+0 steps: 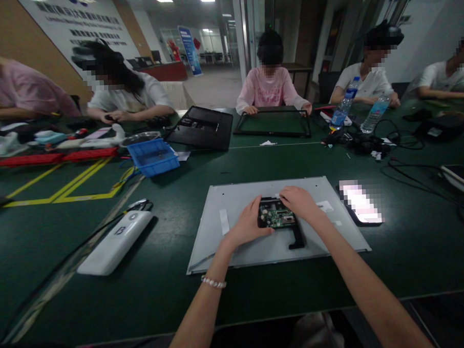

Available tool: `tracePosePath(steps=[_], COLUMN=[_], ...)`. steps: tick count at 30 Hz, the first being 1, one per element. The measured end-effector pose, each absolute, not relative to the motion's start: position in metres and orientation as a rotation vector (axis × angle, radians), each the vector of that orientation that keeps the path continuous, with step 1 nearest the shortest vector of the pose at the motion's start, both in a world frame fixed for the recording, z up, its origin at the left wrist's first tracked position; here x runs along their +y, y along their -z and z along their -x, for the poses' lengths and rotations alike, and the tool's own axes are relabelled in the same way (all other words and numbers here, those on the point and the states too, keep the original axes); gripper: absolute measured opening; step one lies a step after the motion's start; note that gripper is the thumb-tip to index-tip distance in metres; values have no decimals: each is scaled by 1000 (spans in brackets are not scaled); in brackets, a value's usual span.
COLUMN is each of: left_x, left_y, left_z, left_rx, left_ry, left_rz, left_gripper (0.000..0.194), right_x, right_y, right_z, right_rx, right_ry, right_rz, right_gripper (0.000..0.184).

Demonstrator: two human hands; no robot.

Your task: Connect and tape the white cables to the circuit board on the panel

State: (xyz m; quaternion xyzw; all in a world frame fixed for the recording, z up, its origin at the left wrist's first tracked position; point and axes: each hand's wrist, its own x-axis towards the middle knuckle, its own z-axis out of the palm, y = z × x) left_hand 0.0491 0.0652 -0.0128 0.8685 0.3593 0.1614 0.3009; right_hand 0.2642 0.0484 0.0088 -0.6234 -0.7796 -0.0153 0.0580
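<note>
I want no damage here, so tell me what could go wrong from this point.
The green circuit board sits exposed in its black bracket, with the bare left hand and right hand at it; a slipping finger could press on components.

Bracket and board are over the grey panel, so a slip might scratch it.

The phone lies close by the panel's right edge; shifting the panel that way could knock it.

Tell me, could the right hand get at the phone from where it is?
Probably yes: the phone lies just beyond the flat panel's right edge, and nothing upright stands between, though the right hand is at the circuit board.
</note>
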Motion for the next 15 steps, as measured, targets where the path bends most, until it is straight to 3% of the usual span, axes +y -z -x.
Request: tracePosePath(steps=[8,15], left_x=[63,58], left_y=[6,-1], left_z=[-51,-51], left_rx=[959,935], left_ry=[-433,-454], left_rz=[-2281,-2291], left_gripper=[104,106], right_x=[28,0], right_y=[-14,4], right_z=[-294,-337], right_rx=[-2211,-1982], right_ry=[-16,-400], right_rz=[1853,1843], right_gripper=[26,27])
